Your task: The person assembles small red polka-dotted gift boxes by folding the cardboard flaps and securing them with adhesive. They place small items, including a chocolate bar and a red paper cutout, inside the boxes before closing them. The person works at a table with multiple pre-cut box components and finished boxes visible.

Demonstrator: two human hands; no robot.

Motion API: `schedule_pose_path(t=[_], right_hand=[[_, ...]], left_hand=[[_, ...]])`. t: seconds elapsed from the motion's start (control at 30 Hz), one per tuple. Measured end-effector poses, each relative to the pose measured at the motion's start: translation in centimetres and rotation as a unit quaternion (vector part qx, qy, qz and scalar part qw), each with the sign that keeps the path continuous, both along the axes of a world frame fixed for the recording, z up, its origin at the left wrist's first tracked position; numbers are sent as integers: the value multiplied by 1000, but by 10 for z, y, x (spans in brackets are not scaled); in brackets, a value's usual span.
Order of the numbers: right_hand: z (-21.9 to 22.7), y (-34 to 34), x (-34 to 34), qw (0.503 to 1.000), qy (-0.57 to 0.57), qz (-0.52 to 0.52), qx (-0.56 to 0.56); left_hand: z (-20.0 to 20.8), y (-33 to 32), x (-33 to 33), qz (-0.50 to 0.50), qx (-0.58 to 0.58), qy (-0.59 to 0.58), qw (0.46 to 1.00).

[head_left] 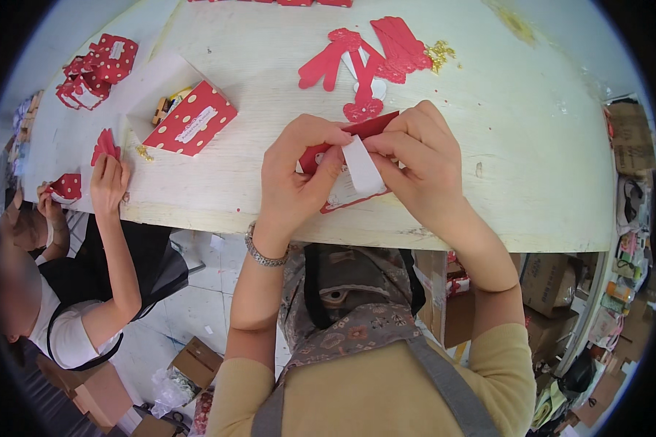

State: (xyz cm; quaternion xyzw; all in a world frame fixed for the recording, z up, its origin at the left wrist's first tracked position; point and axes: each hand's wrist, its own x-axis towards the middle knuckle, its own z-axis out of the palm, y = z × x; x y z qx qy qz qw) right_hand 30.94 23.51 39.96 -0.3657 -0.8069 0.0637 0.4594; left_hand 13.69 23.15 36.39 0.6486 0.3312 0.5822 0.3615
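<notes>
A red paper piece with a white folded flap, perhaps a small box being folded, is between my hands just above the table's near edge. My left hand is closed on its left side, with the thumb and forefinger beside the flap. My right hand pinches the flap and the red edge from the right; its curled fingers hide part of the paper. Beyond my hands lie red paper strips with scalloped, heart-like ends, a fanned stack of similar strips and a small pile of gold fasteners.
An open red dotted box holding small items stands to the left. Finished-looking dotted boxes sit at the far left. A co-worker's hand holds red strips there; another person's hand is at a dotted box. Cardboard boxes lie under the table.
</notes>
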Motion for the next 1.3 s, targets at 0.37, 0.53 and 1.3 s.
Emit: schedule_pose_path(t=[0.37, 0.53, 1.3], right_hand=[[-6, -6, -5, 999, 27, -30, -6], [-9, -5, -6, 999, 38, -35, -13], [-14, -3, -7, 998, 59, -11, 22]], left_hand=[[-4, -1, 0, -4, -25, -17, 1000], [0, -2, 1, -12, -63, -42, 997], [0, 1, 1, -20, -34, -36, 999]])
